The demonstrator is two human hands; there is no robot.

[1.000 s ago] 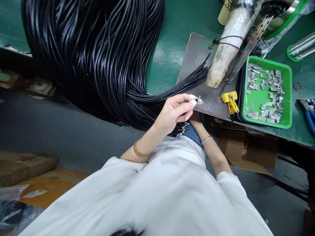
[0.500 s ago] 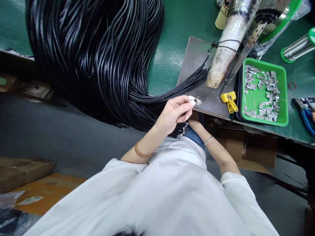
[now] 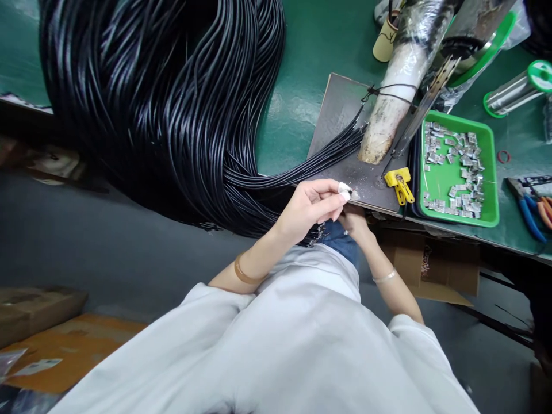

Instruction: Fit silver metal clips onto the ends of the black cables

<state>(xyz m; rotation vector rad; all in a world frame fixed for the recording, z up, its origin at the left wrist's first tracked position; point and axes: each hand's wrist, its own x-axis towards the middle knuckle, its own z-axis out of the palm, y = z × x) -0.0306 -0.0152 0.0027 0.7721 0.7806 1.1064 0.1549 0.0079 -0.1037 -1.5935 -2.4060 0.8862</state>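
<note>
My left hand (image 3: 317, 204) is at the front edge of a dark board (image 3: 336, 109), thumb and forefinger pinched together, white covers on the fingertips. What lies between them is too small to make out. Just below the table edge, my right hand (image 3: 354, 221) is partly hidden behind the left hand and the edge, so its fingers do not show clearly. A big bundle of black cables (image 3: 194, 115) sweeps in from the left. One strand of it runs onto the board, and other cable ends with metal connectors (image 3: 317, 234) hang by my lap.
A yellow clip (image 3: 399, 183) lies on the board beside a wrapped white tube (image 3: 383, 118) and a soldering iron (image 3: 431, 95). Right of these stand a green tray (image 3: 491, 172) of small metal connector shells, a solder spool (image 3: 513, 95) and blue-handled pliers (image 3: 530, 213).
My right hand has come up and right, nearer the table edge. My left hand stays pinched and has shifted slightly down and right in view; the camera view has also shifted a little.
</note>
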